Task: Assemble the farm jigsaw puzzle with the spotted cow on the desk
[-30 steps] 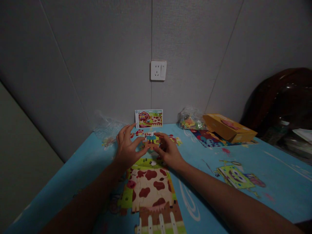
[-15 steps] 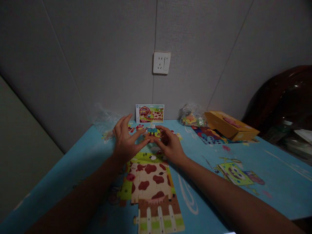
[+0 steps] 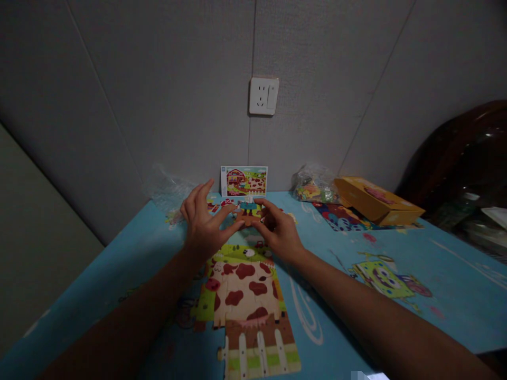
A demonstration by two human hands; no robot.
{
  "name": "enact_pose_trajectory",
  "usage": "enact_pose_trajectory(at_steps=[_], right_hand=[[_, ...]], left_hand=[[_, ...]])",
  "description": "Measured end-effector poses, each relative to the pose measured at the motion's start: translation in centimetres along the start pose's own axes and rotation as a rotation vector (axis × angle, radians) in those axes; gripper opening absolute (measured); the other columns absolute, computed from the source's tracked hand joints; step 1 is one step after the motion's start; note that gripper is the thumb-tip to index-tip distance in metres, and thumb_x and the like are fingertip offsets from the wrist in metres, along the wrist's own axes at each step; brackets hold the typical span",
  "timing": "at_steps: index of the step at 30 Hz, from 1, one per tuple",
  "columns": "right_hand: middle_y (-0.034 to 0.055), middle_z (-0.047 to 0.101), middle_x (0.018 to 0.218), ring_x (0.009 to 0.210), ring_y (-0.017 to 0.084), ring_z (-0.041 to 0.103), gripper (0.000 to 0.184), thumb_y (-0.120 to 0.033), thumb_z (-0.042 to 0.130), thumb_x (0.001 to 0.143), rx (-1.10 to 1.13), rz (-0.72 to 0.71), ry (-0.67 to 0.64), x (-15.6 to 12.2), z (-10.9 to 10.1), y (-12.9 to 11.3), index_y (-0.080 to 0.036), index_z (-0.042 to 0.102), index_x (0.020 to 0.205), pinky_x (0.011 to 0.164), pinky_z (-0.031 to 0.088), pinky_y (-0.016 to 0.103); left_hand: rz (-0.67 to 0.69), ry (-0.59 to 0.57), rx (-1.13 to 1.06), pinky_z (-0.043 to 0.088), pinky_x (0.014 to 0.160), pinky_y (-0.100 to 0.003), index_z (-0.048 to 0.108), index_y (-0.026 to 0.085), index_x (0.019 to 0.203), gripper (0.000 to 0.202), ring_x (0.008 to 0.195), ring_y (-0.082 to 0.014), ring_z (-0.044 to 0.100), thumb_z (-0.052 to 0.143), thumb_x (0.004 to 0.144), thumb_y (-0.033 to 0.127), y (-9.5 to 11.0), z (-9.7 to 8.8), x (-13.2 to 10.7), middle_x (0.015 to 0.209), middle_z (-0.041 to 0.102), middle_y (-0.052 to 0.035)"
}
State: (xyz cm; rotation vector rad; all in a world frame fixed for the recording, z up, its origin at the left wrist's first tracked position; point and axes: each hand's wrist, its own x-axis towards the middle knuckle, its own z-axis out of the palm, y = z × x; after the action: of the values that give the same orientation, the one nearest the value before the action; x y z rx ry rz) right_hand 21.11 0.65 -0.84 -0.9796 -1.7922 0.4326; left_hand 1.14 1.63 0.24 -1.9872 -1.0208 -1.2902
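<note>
Between my two hands is a jigsaw puzzle piece (image 3: 249, 207) with a blue-clothed figure on brown ground. My left hand (image 3: 203, 224) pinches its left side with thumb and index finger, the other fingers raised. On its right side, the thumb and curled fingers of my right hand (image 3: 280, 232) grip it. Below my hands lies a joined part of the jigsaw (image 3: 249, 290) showing a spotted cow, a white fence and green hills. Loose puzzle pieces (image 3: 227, 202) lie just beyond the held one, partly hidden by my fingers.
A picture card (image 3: 253, 182) of the farm scene leans on the wall. Clear plastic wrap (image 3: 168, 190) lies at left. To the right are a bag of pieces (image 3: 315, 187), a yellow box (image 3: 378, 200) and a colourful sheet (image 3: 336, 217). A blue cartoon cloth (image 3: 336, 274) covers the table.
The view has shifted slightly, so the wall socket, card and box sit a little higher. My hands keep the same grip on the puzzle piece, almost unmoved.
</note>
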Motion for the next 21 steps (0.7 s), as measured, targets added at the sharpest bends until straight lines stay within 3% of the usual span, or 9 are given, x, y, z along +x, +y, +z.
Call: enact_pose_trajectory(at_steps=[16, 21], right_hand=[[-0.0033, 0.056, 0.072, 0.053, 0.009, 0.047, 0.049, -0.025, 0.062, 0.084, -0.006, -0.021, 0.011, 0.0, -0.2, -0.1, -0.021, 0.054, 0.132, 0.052, 0.037, 0.023], [-0.0005, 0.062, 0.078, 0.054, 0.01, 0.048, 0.05, -0.035, 0.066, 0.081, -0.042, 0.032, 0.206, 1.2, -2.2, 1.7, -0.019, 0.057, 0.128, 0.052, 0.038, 0.024]], left_hand=[[-0.006, 0.018, -0.012, 0.033, 0.103, -0.057, 0.076, 0.025, 0.09, 0.025, 0.126, -0.0381, 0.04, 0.076, 0.074, 0.045, 0.4, 0.2, 0.1, 0.141, 0.043, -0.0126], [-0.149, 0.0, 0.042, 0.033, 0.103, -0.056, 0.076, 0.022, 0.095, 0.023, 0.125, -0.0374, 0.041, 0.07, 0.081, 0.039, -0.3, 0.8, -0.4, 0.136, 0.045, -0.0149]])
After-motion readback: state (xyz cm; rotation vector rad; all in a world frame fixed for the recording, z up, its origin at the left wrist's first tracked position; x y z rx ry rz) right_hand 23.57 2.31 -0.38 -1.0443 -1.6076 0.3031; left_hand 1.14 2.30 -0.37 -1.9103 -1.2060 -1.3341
